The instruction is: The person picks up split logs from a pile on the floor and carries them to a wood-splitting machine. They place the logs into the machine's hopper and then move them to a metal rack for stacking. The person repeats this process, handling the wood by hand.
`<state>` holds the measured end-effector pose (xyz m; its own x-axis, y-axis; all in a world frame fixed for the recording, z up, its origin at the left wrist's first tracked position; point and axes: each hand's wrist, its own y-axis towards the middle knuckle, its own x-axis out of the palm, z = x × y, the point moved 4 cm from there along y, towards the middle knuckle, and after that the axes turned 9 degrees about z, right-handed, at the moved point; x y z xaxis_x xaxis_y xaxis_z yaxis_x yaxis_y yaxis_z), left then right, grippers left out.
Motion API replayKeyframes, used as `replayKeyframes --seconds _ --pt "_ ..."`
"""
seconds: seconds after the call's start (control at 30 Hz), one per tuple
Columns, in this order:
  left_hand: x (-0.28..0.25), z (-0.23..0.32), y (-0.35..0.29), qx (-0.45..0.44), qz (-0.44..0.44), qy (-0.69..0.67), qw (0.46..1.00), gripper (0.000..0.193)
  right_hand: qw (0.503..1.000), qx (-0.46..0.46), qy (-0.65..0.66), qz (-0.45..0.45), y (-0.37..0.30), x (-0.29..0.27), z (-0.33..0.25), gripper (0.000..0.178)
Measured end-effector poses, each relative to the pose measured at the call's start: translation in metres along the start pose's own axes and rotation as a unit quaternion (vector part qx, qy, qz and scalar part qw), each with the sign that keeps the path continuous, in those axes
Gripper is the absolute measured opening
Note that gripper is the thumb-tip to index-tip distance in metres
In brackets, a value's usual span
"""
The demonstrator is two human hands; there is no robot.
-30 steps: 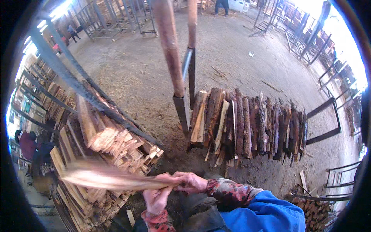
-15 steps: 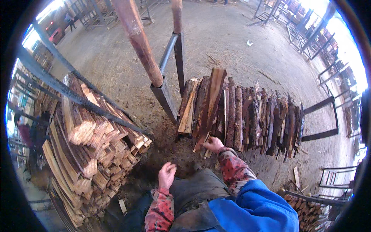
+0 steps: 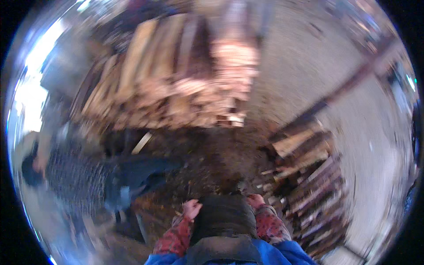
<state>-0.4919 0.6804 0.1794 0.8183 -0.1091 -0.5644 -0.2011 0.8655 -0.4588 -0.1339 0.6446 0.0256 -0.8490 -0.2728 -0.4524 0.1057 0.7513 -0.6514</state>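
Observation:
My left hand [image 3: 192,209] hangs beside the dark apron [image 3: 223,218], half curled with its fingers loosely apart and nothing in it. On the apron's other side is my right hand [image 3: 255,201], loosely open and holding nothing I can see. Both stay low, apart from the wood. Ahead to the left stands a big pile of sawn wood strips [image 3: 176,99], their pale cut ends facing me. Closer to my right hand, a stack of bark-edged slats [image 3: 316,194] lies on the right. Motion blurs much of the picture.
At the left, a person in dark clothes [image 3: 79,176] bends near the pile. A loose pale strip [image 3: 141,142] lies below the pile's front. A blurred post [image 3: 340,90] slants above the right stack. Dark debris covers the ground [image 3: 221,163] ahead.
My view has swung left: the sawn pile now lies ahead and the slat stack at right. My right hand has come away from the slats and back beside the apron.

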Motion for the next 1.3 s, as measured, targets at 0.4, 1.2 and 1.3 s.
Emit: replayKeyframes --seconds 0.4,1.2,1.3 --pt "-0.010 -0.102 -0.113 -0.006 0.048 -0.160 0.986 0.029 0.973 0.157 0.010 -0.171 -0.003 0.031 0.047 0.045" --pt "-0.124 -0.358 -0.308 -0.333 0.414 -0.427 0.732 0.036 0.847 -0.240 -0.305 -0.364 -0.141 0.440 -0.316 0.026" --pt "-0.115 -0.378 -0.341 -0.401 0.455 -0.483 0.632 0.032 0.865 -0.324 -0.198 -0.327 -0.157 0.510 -0.412 0.034"
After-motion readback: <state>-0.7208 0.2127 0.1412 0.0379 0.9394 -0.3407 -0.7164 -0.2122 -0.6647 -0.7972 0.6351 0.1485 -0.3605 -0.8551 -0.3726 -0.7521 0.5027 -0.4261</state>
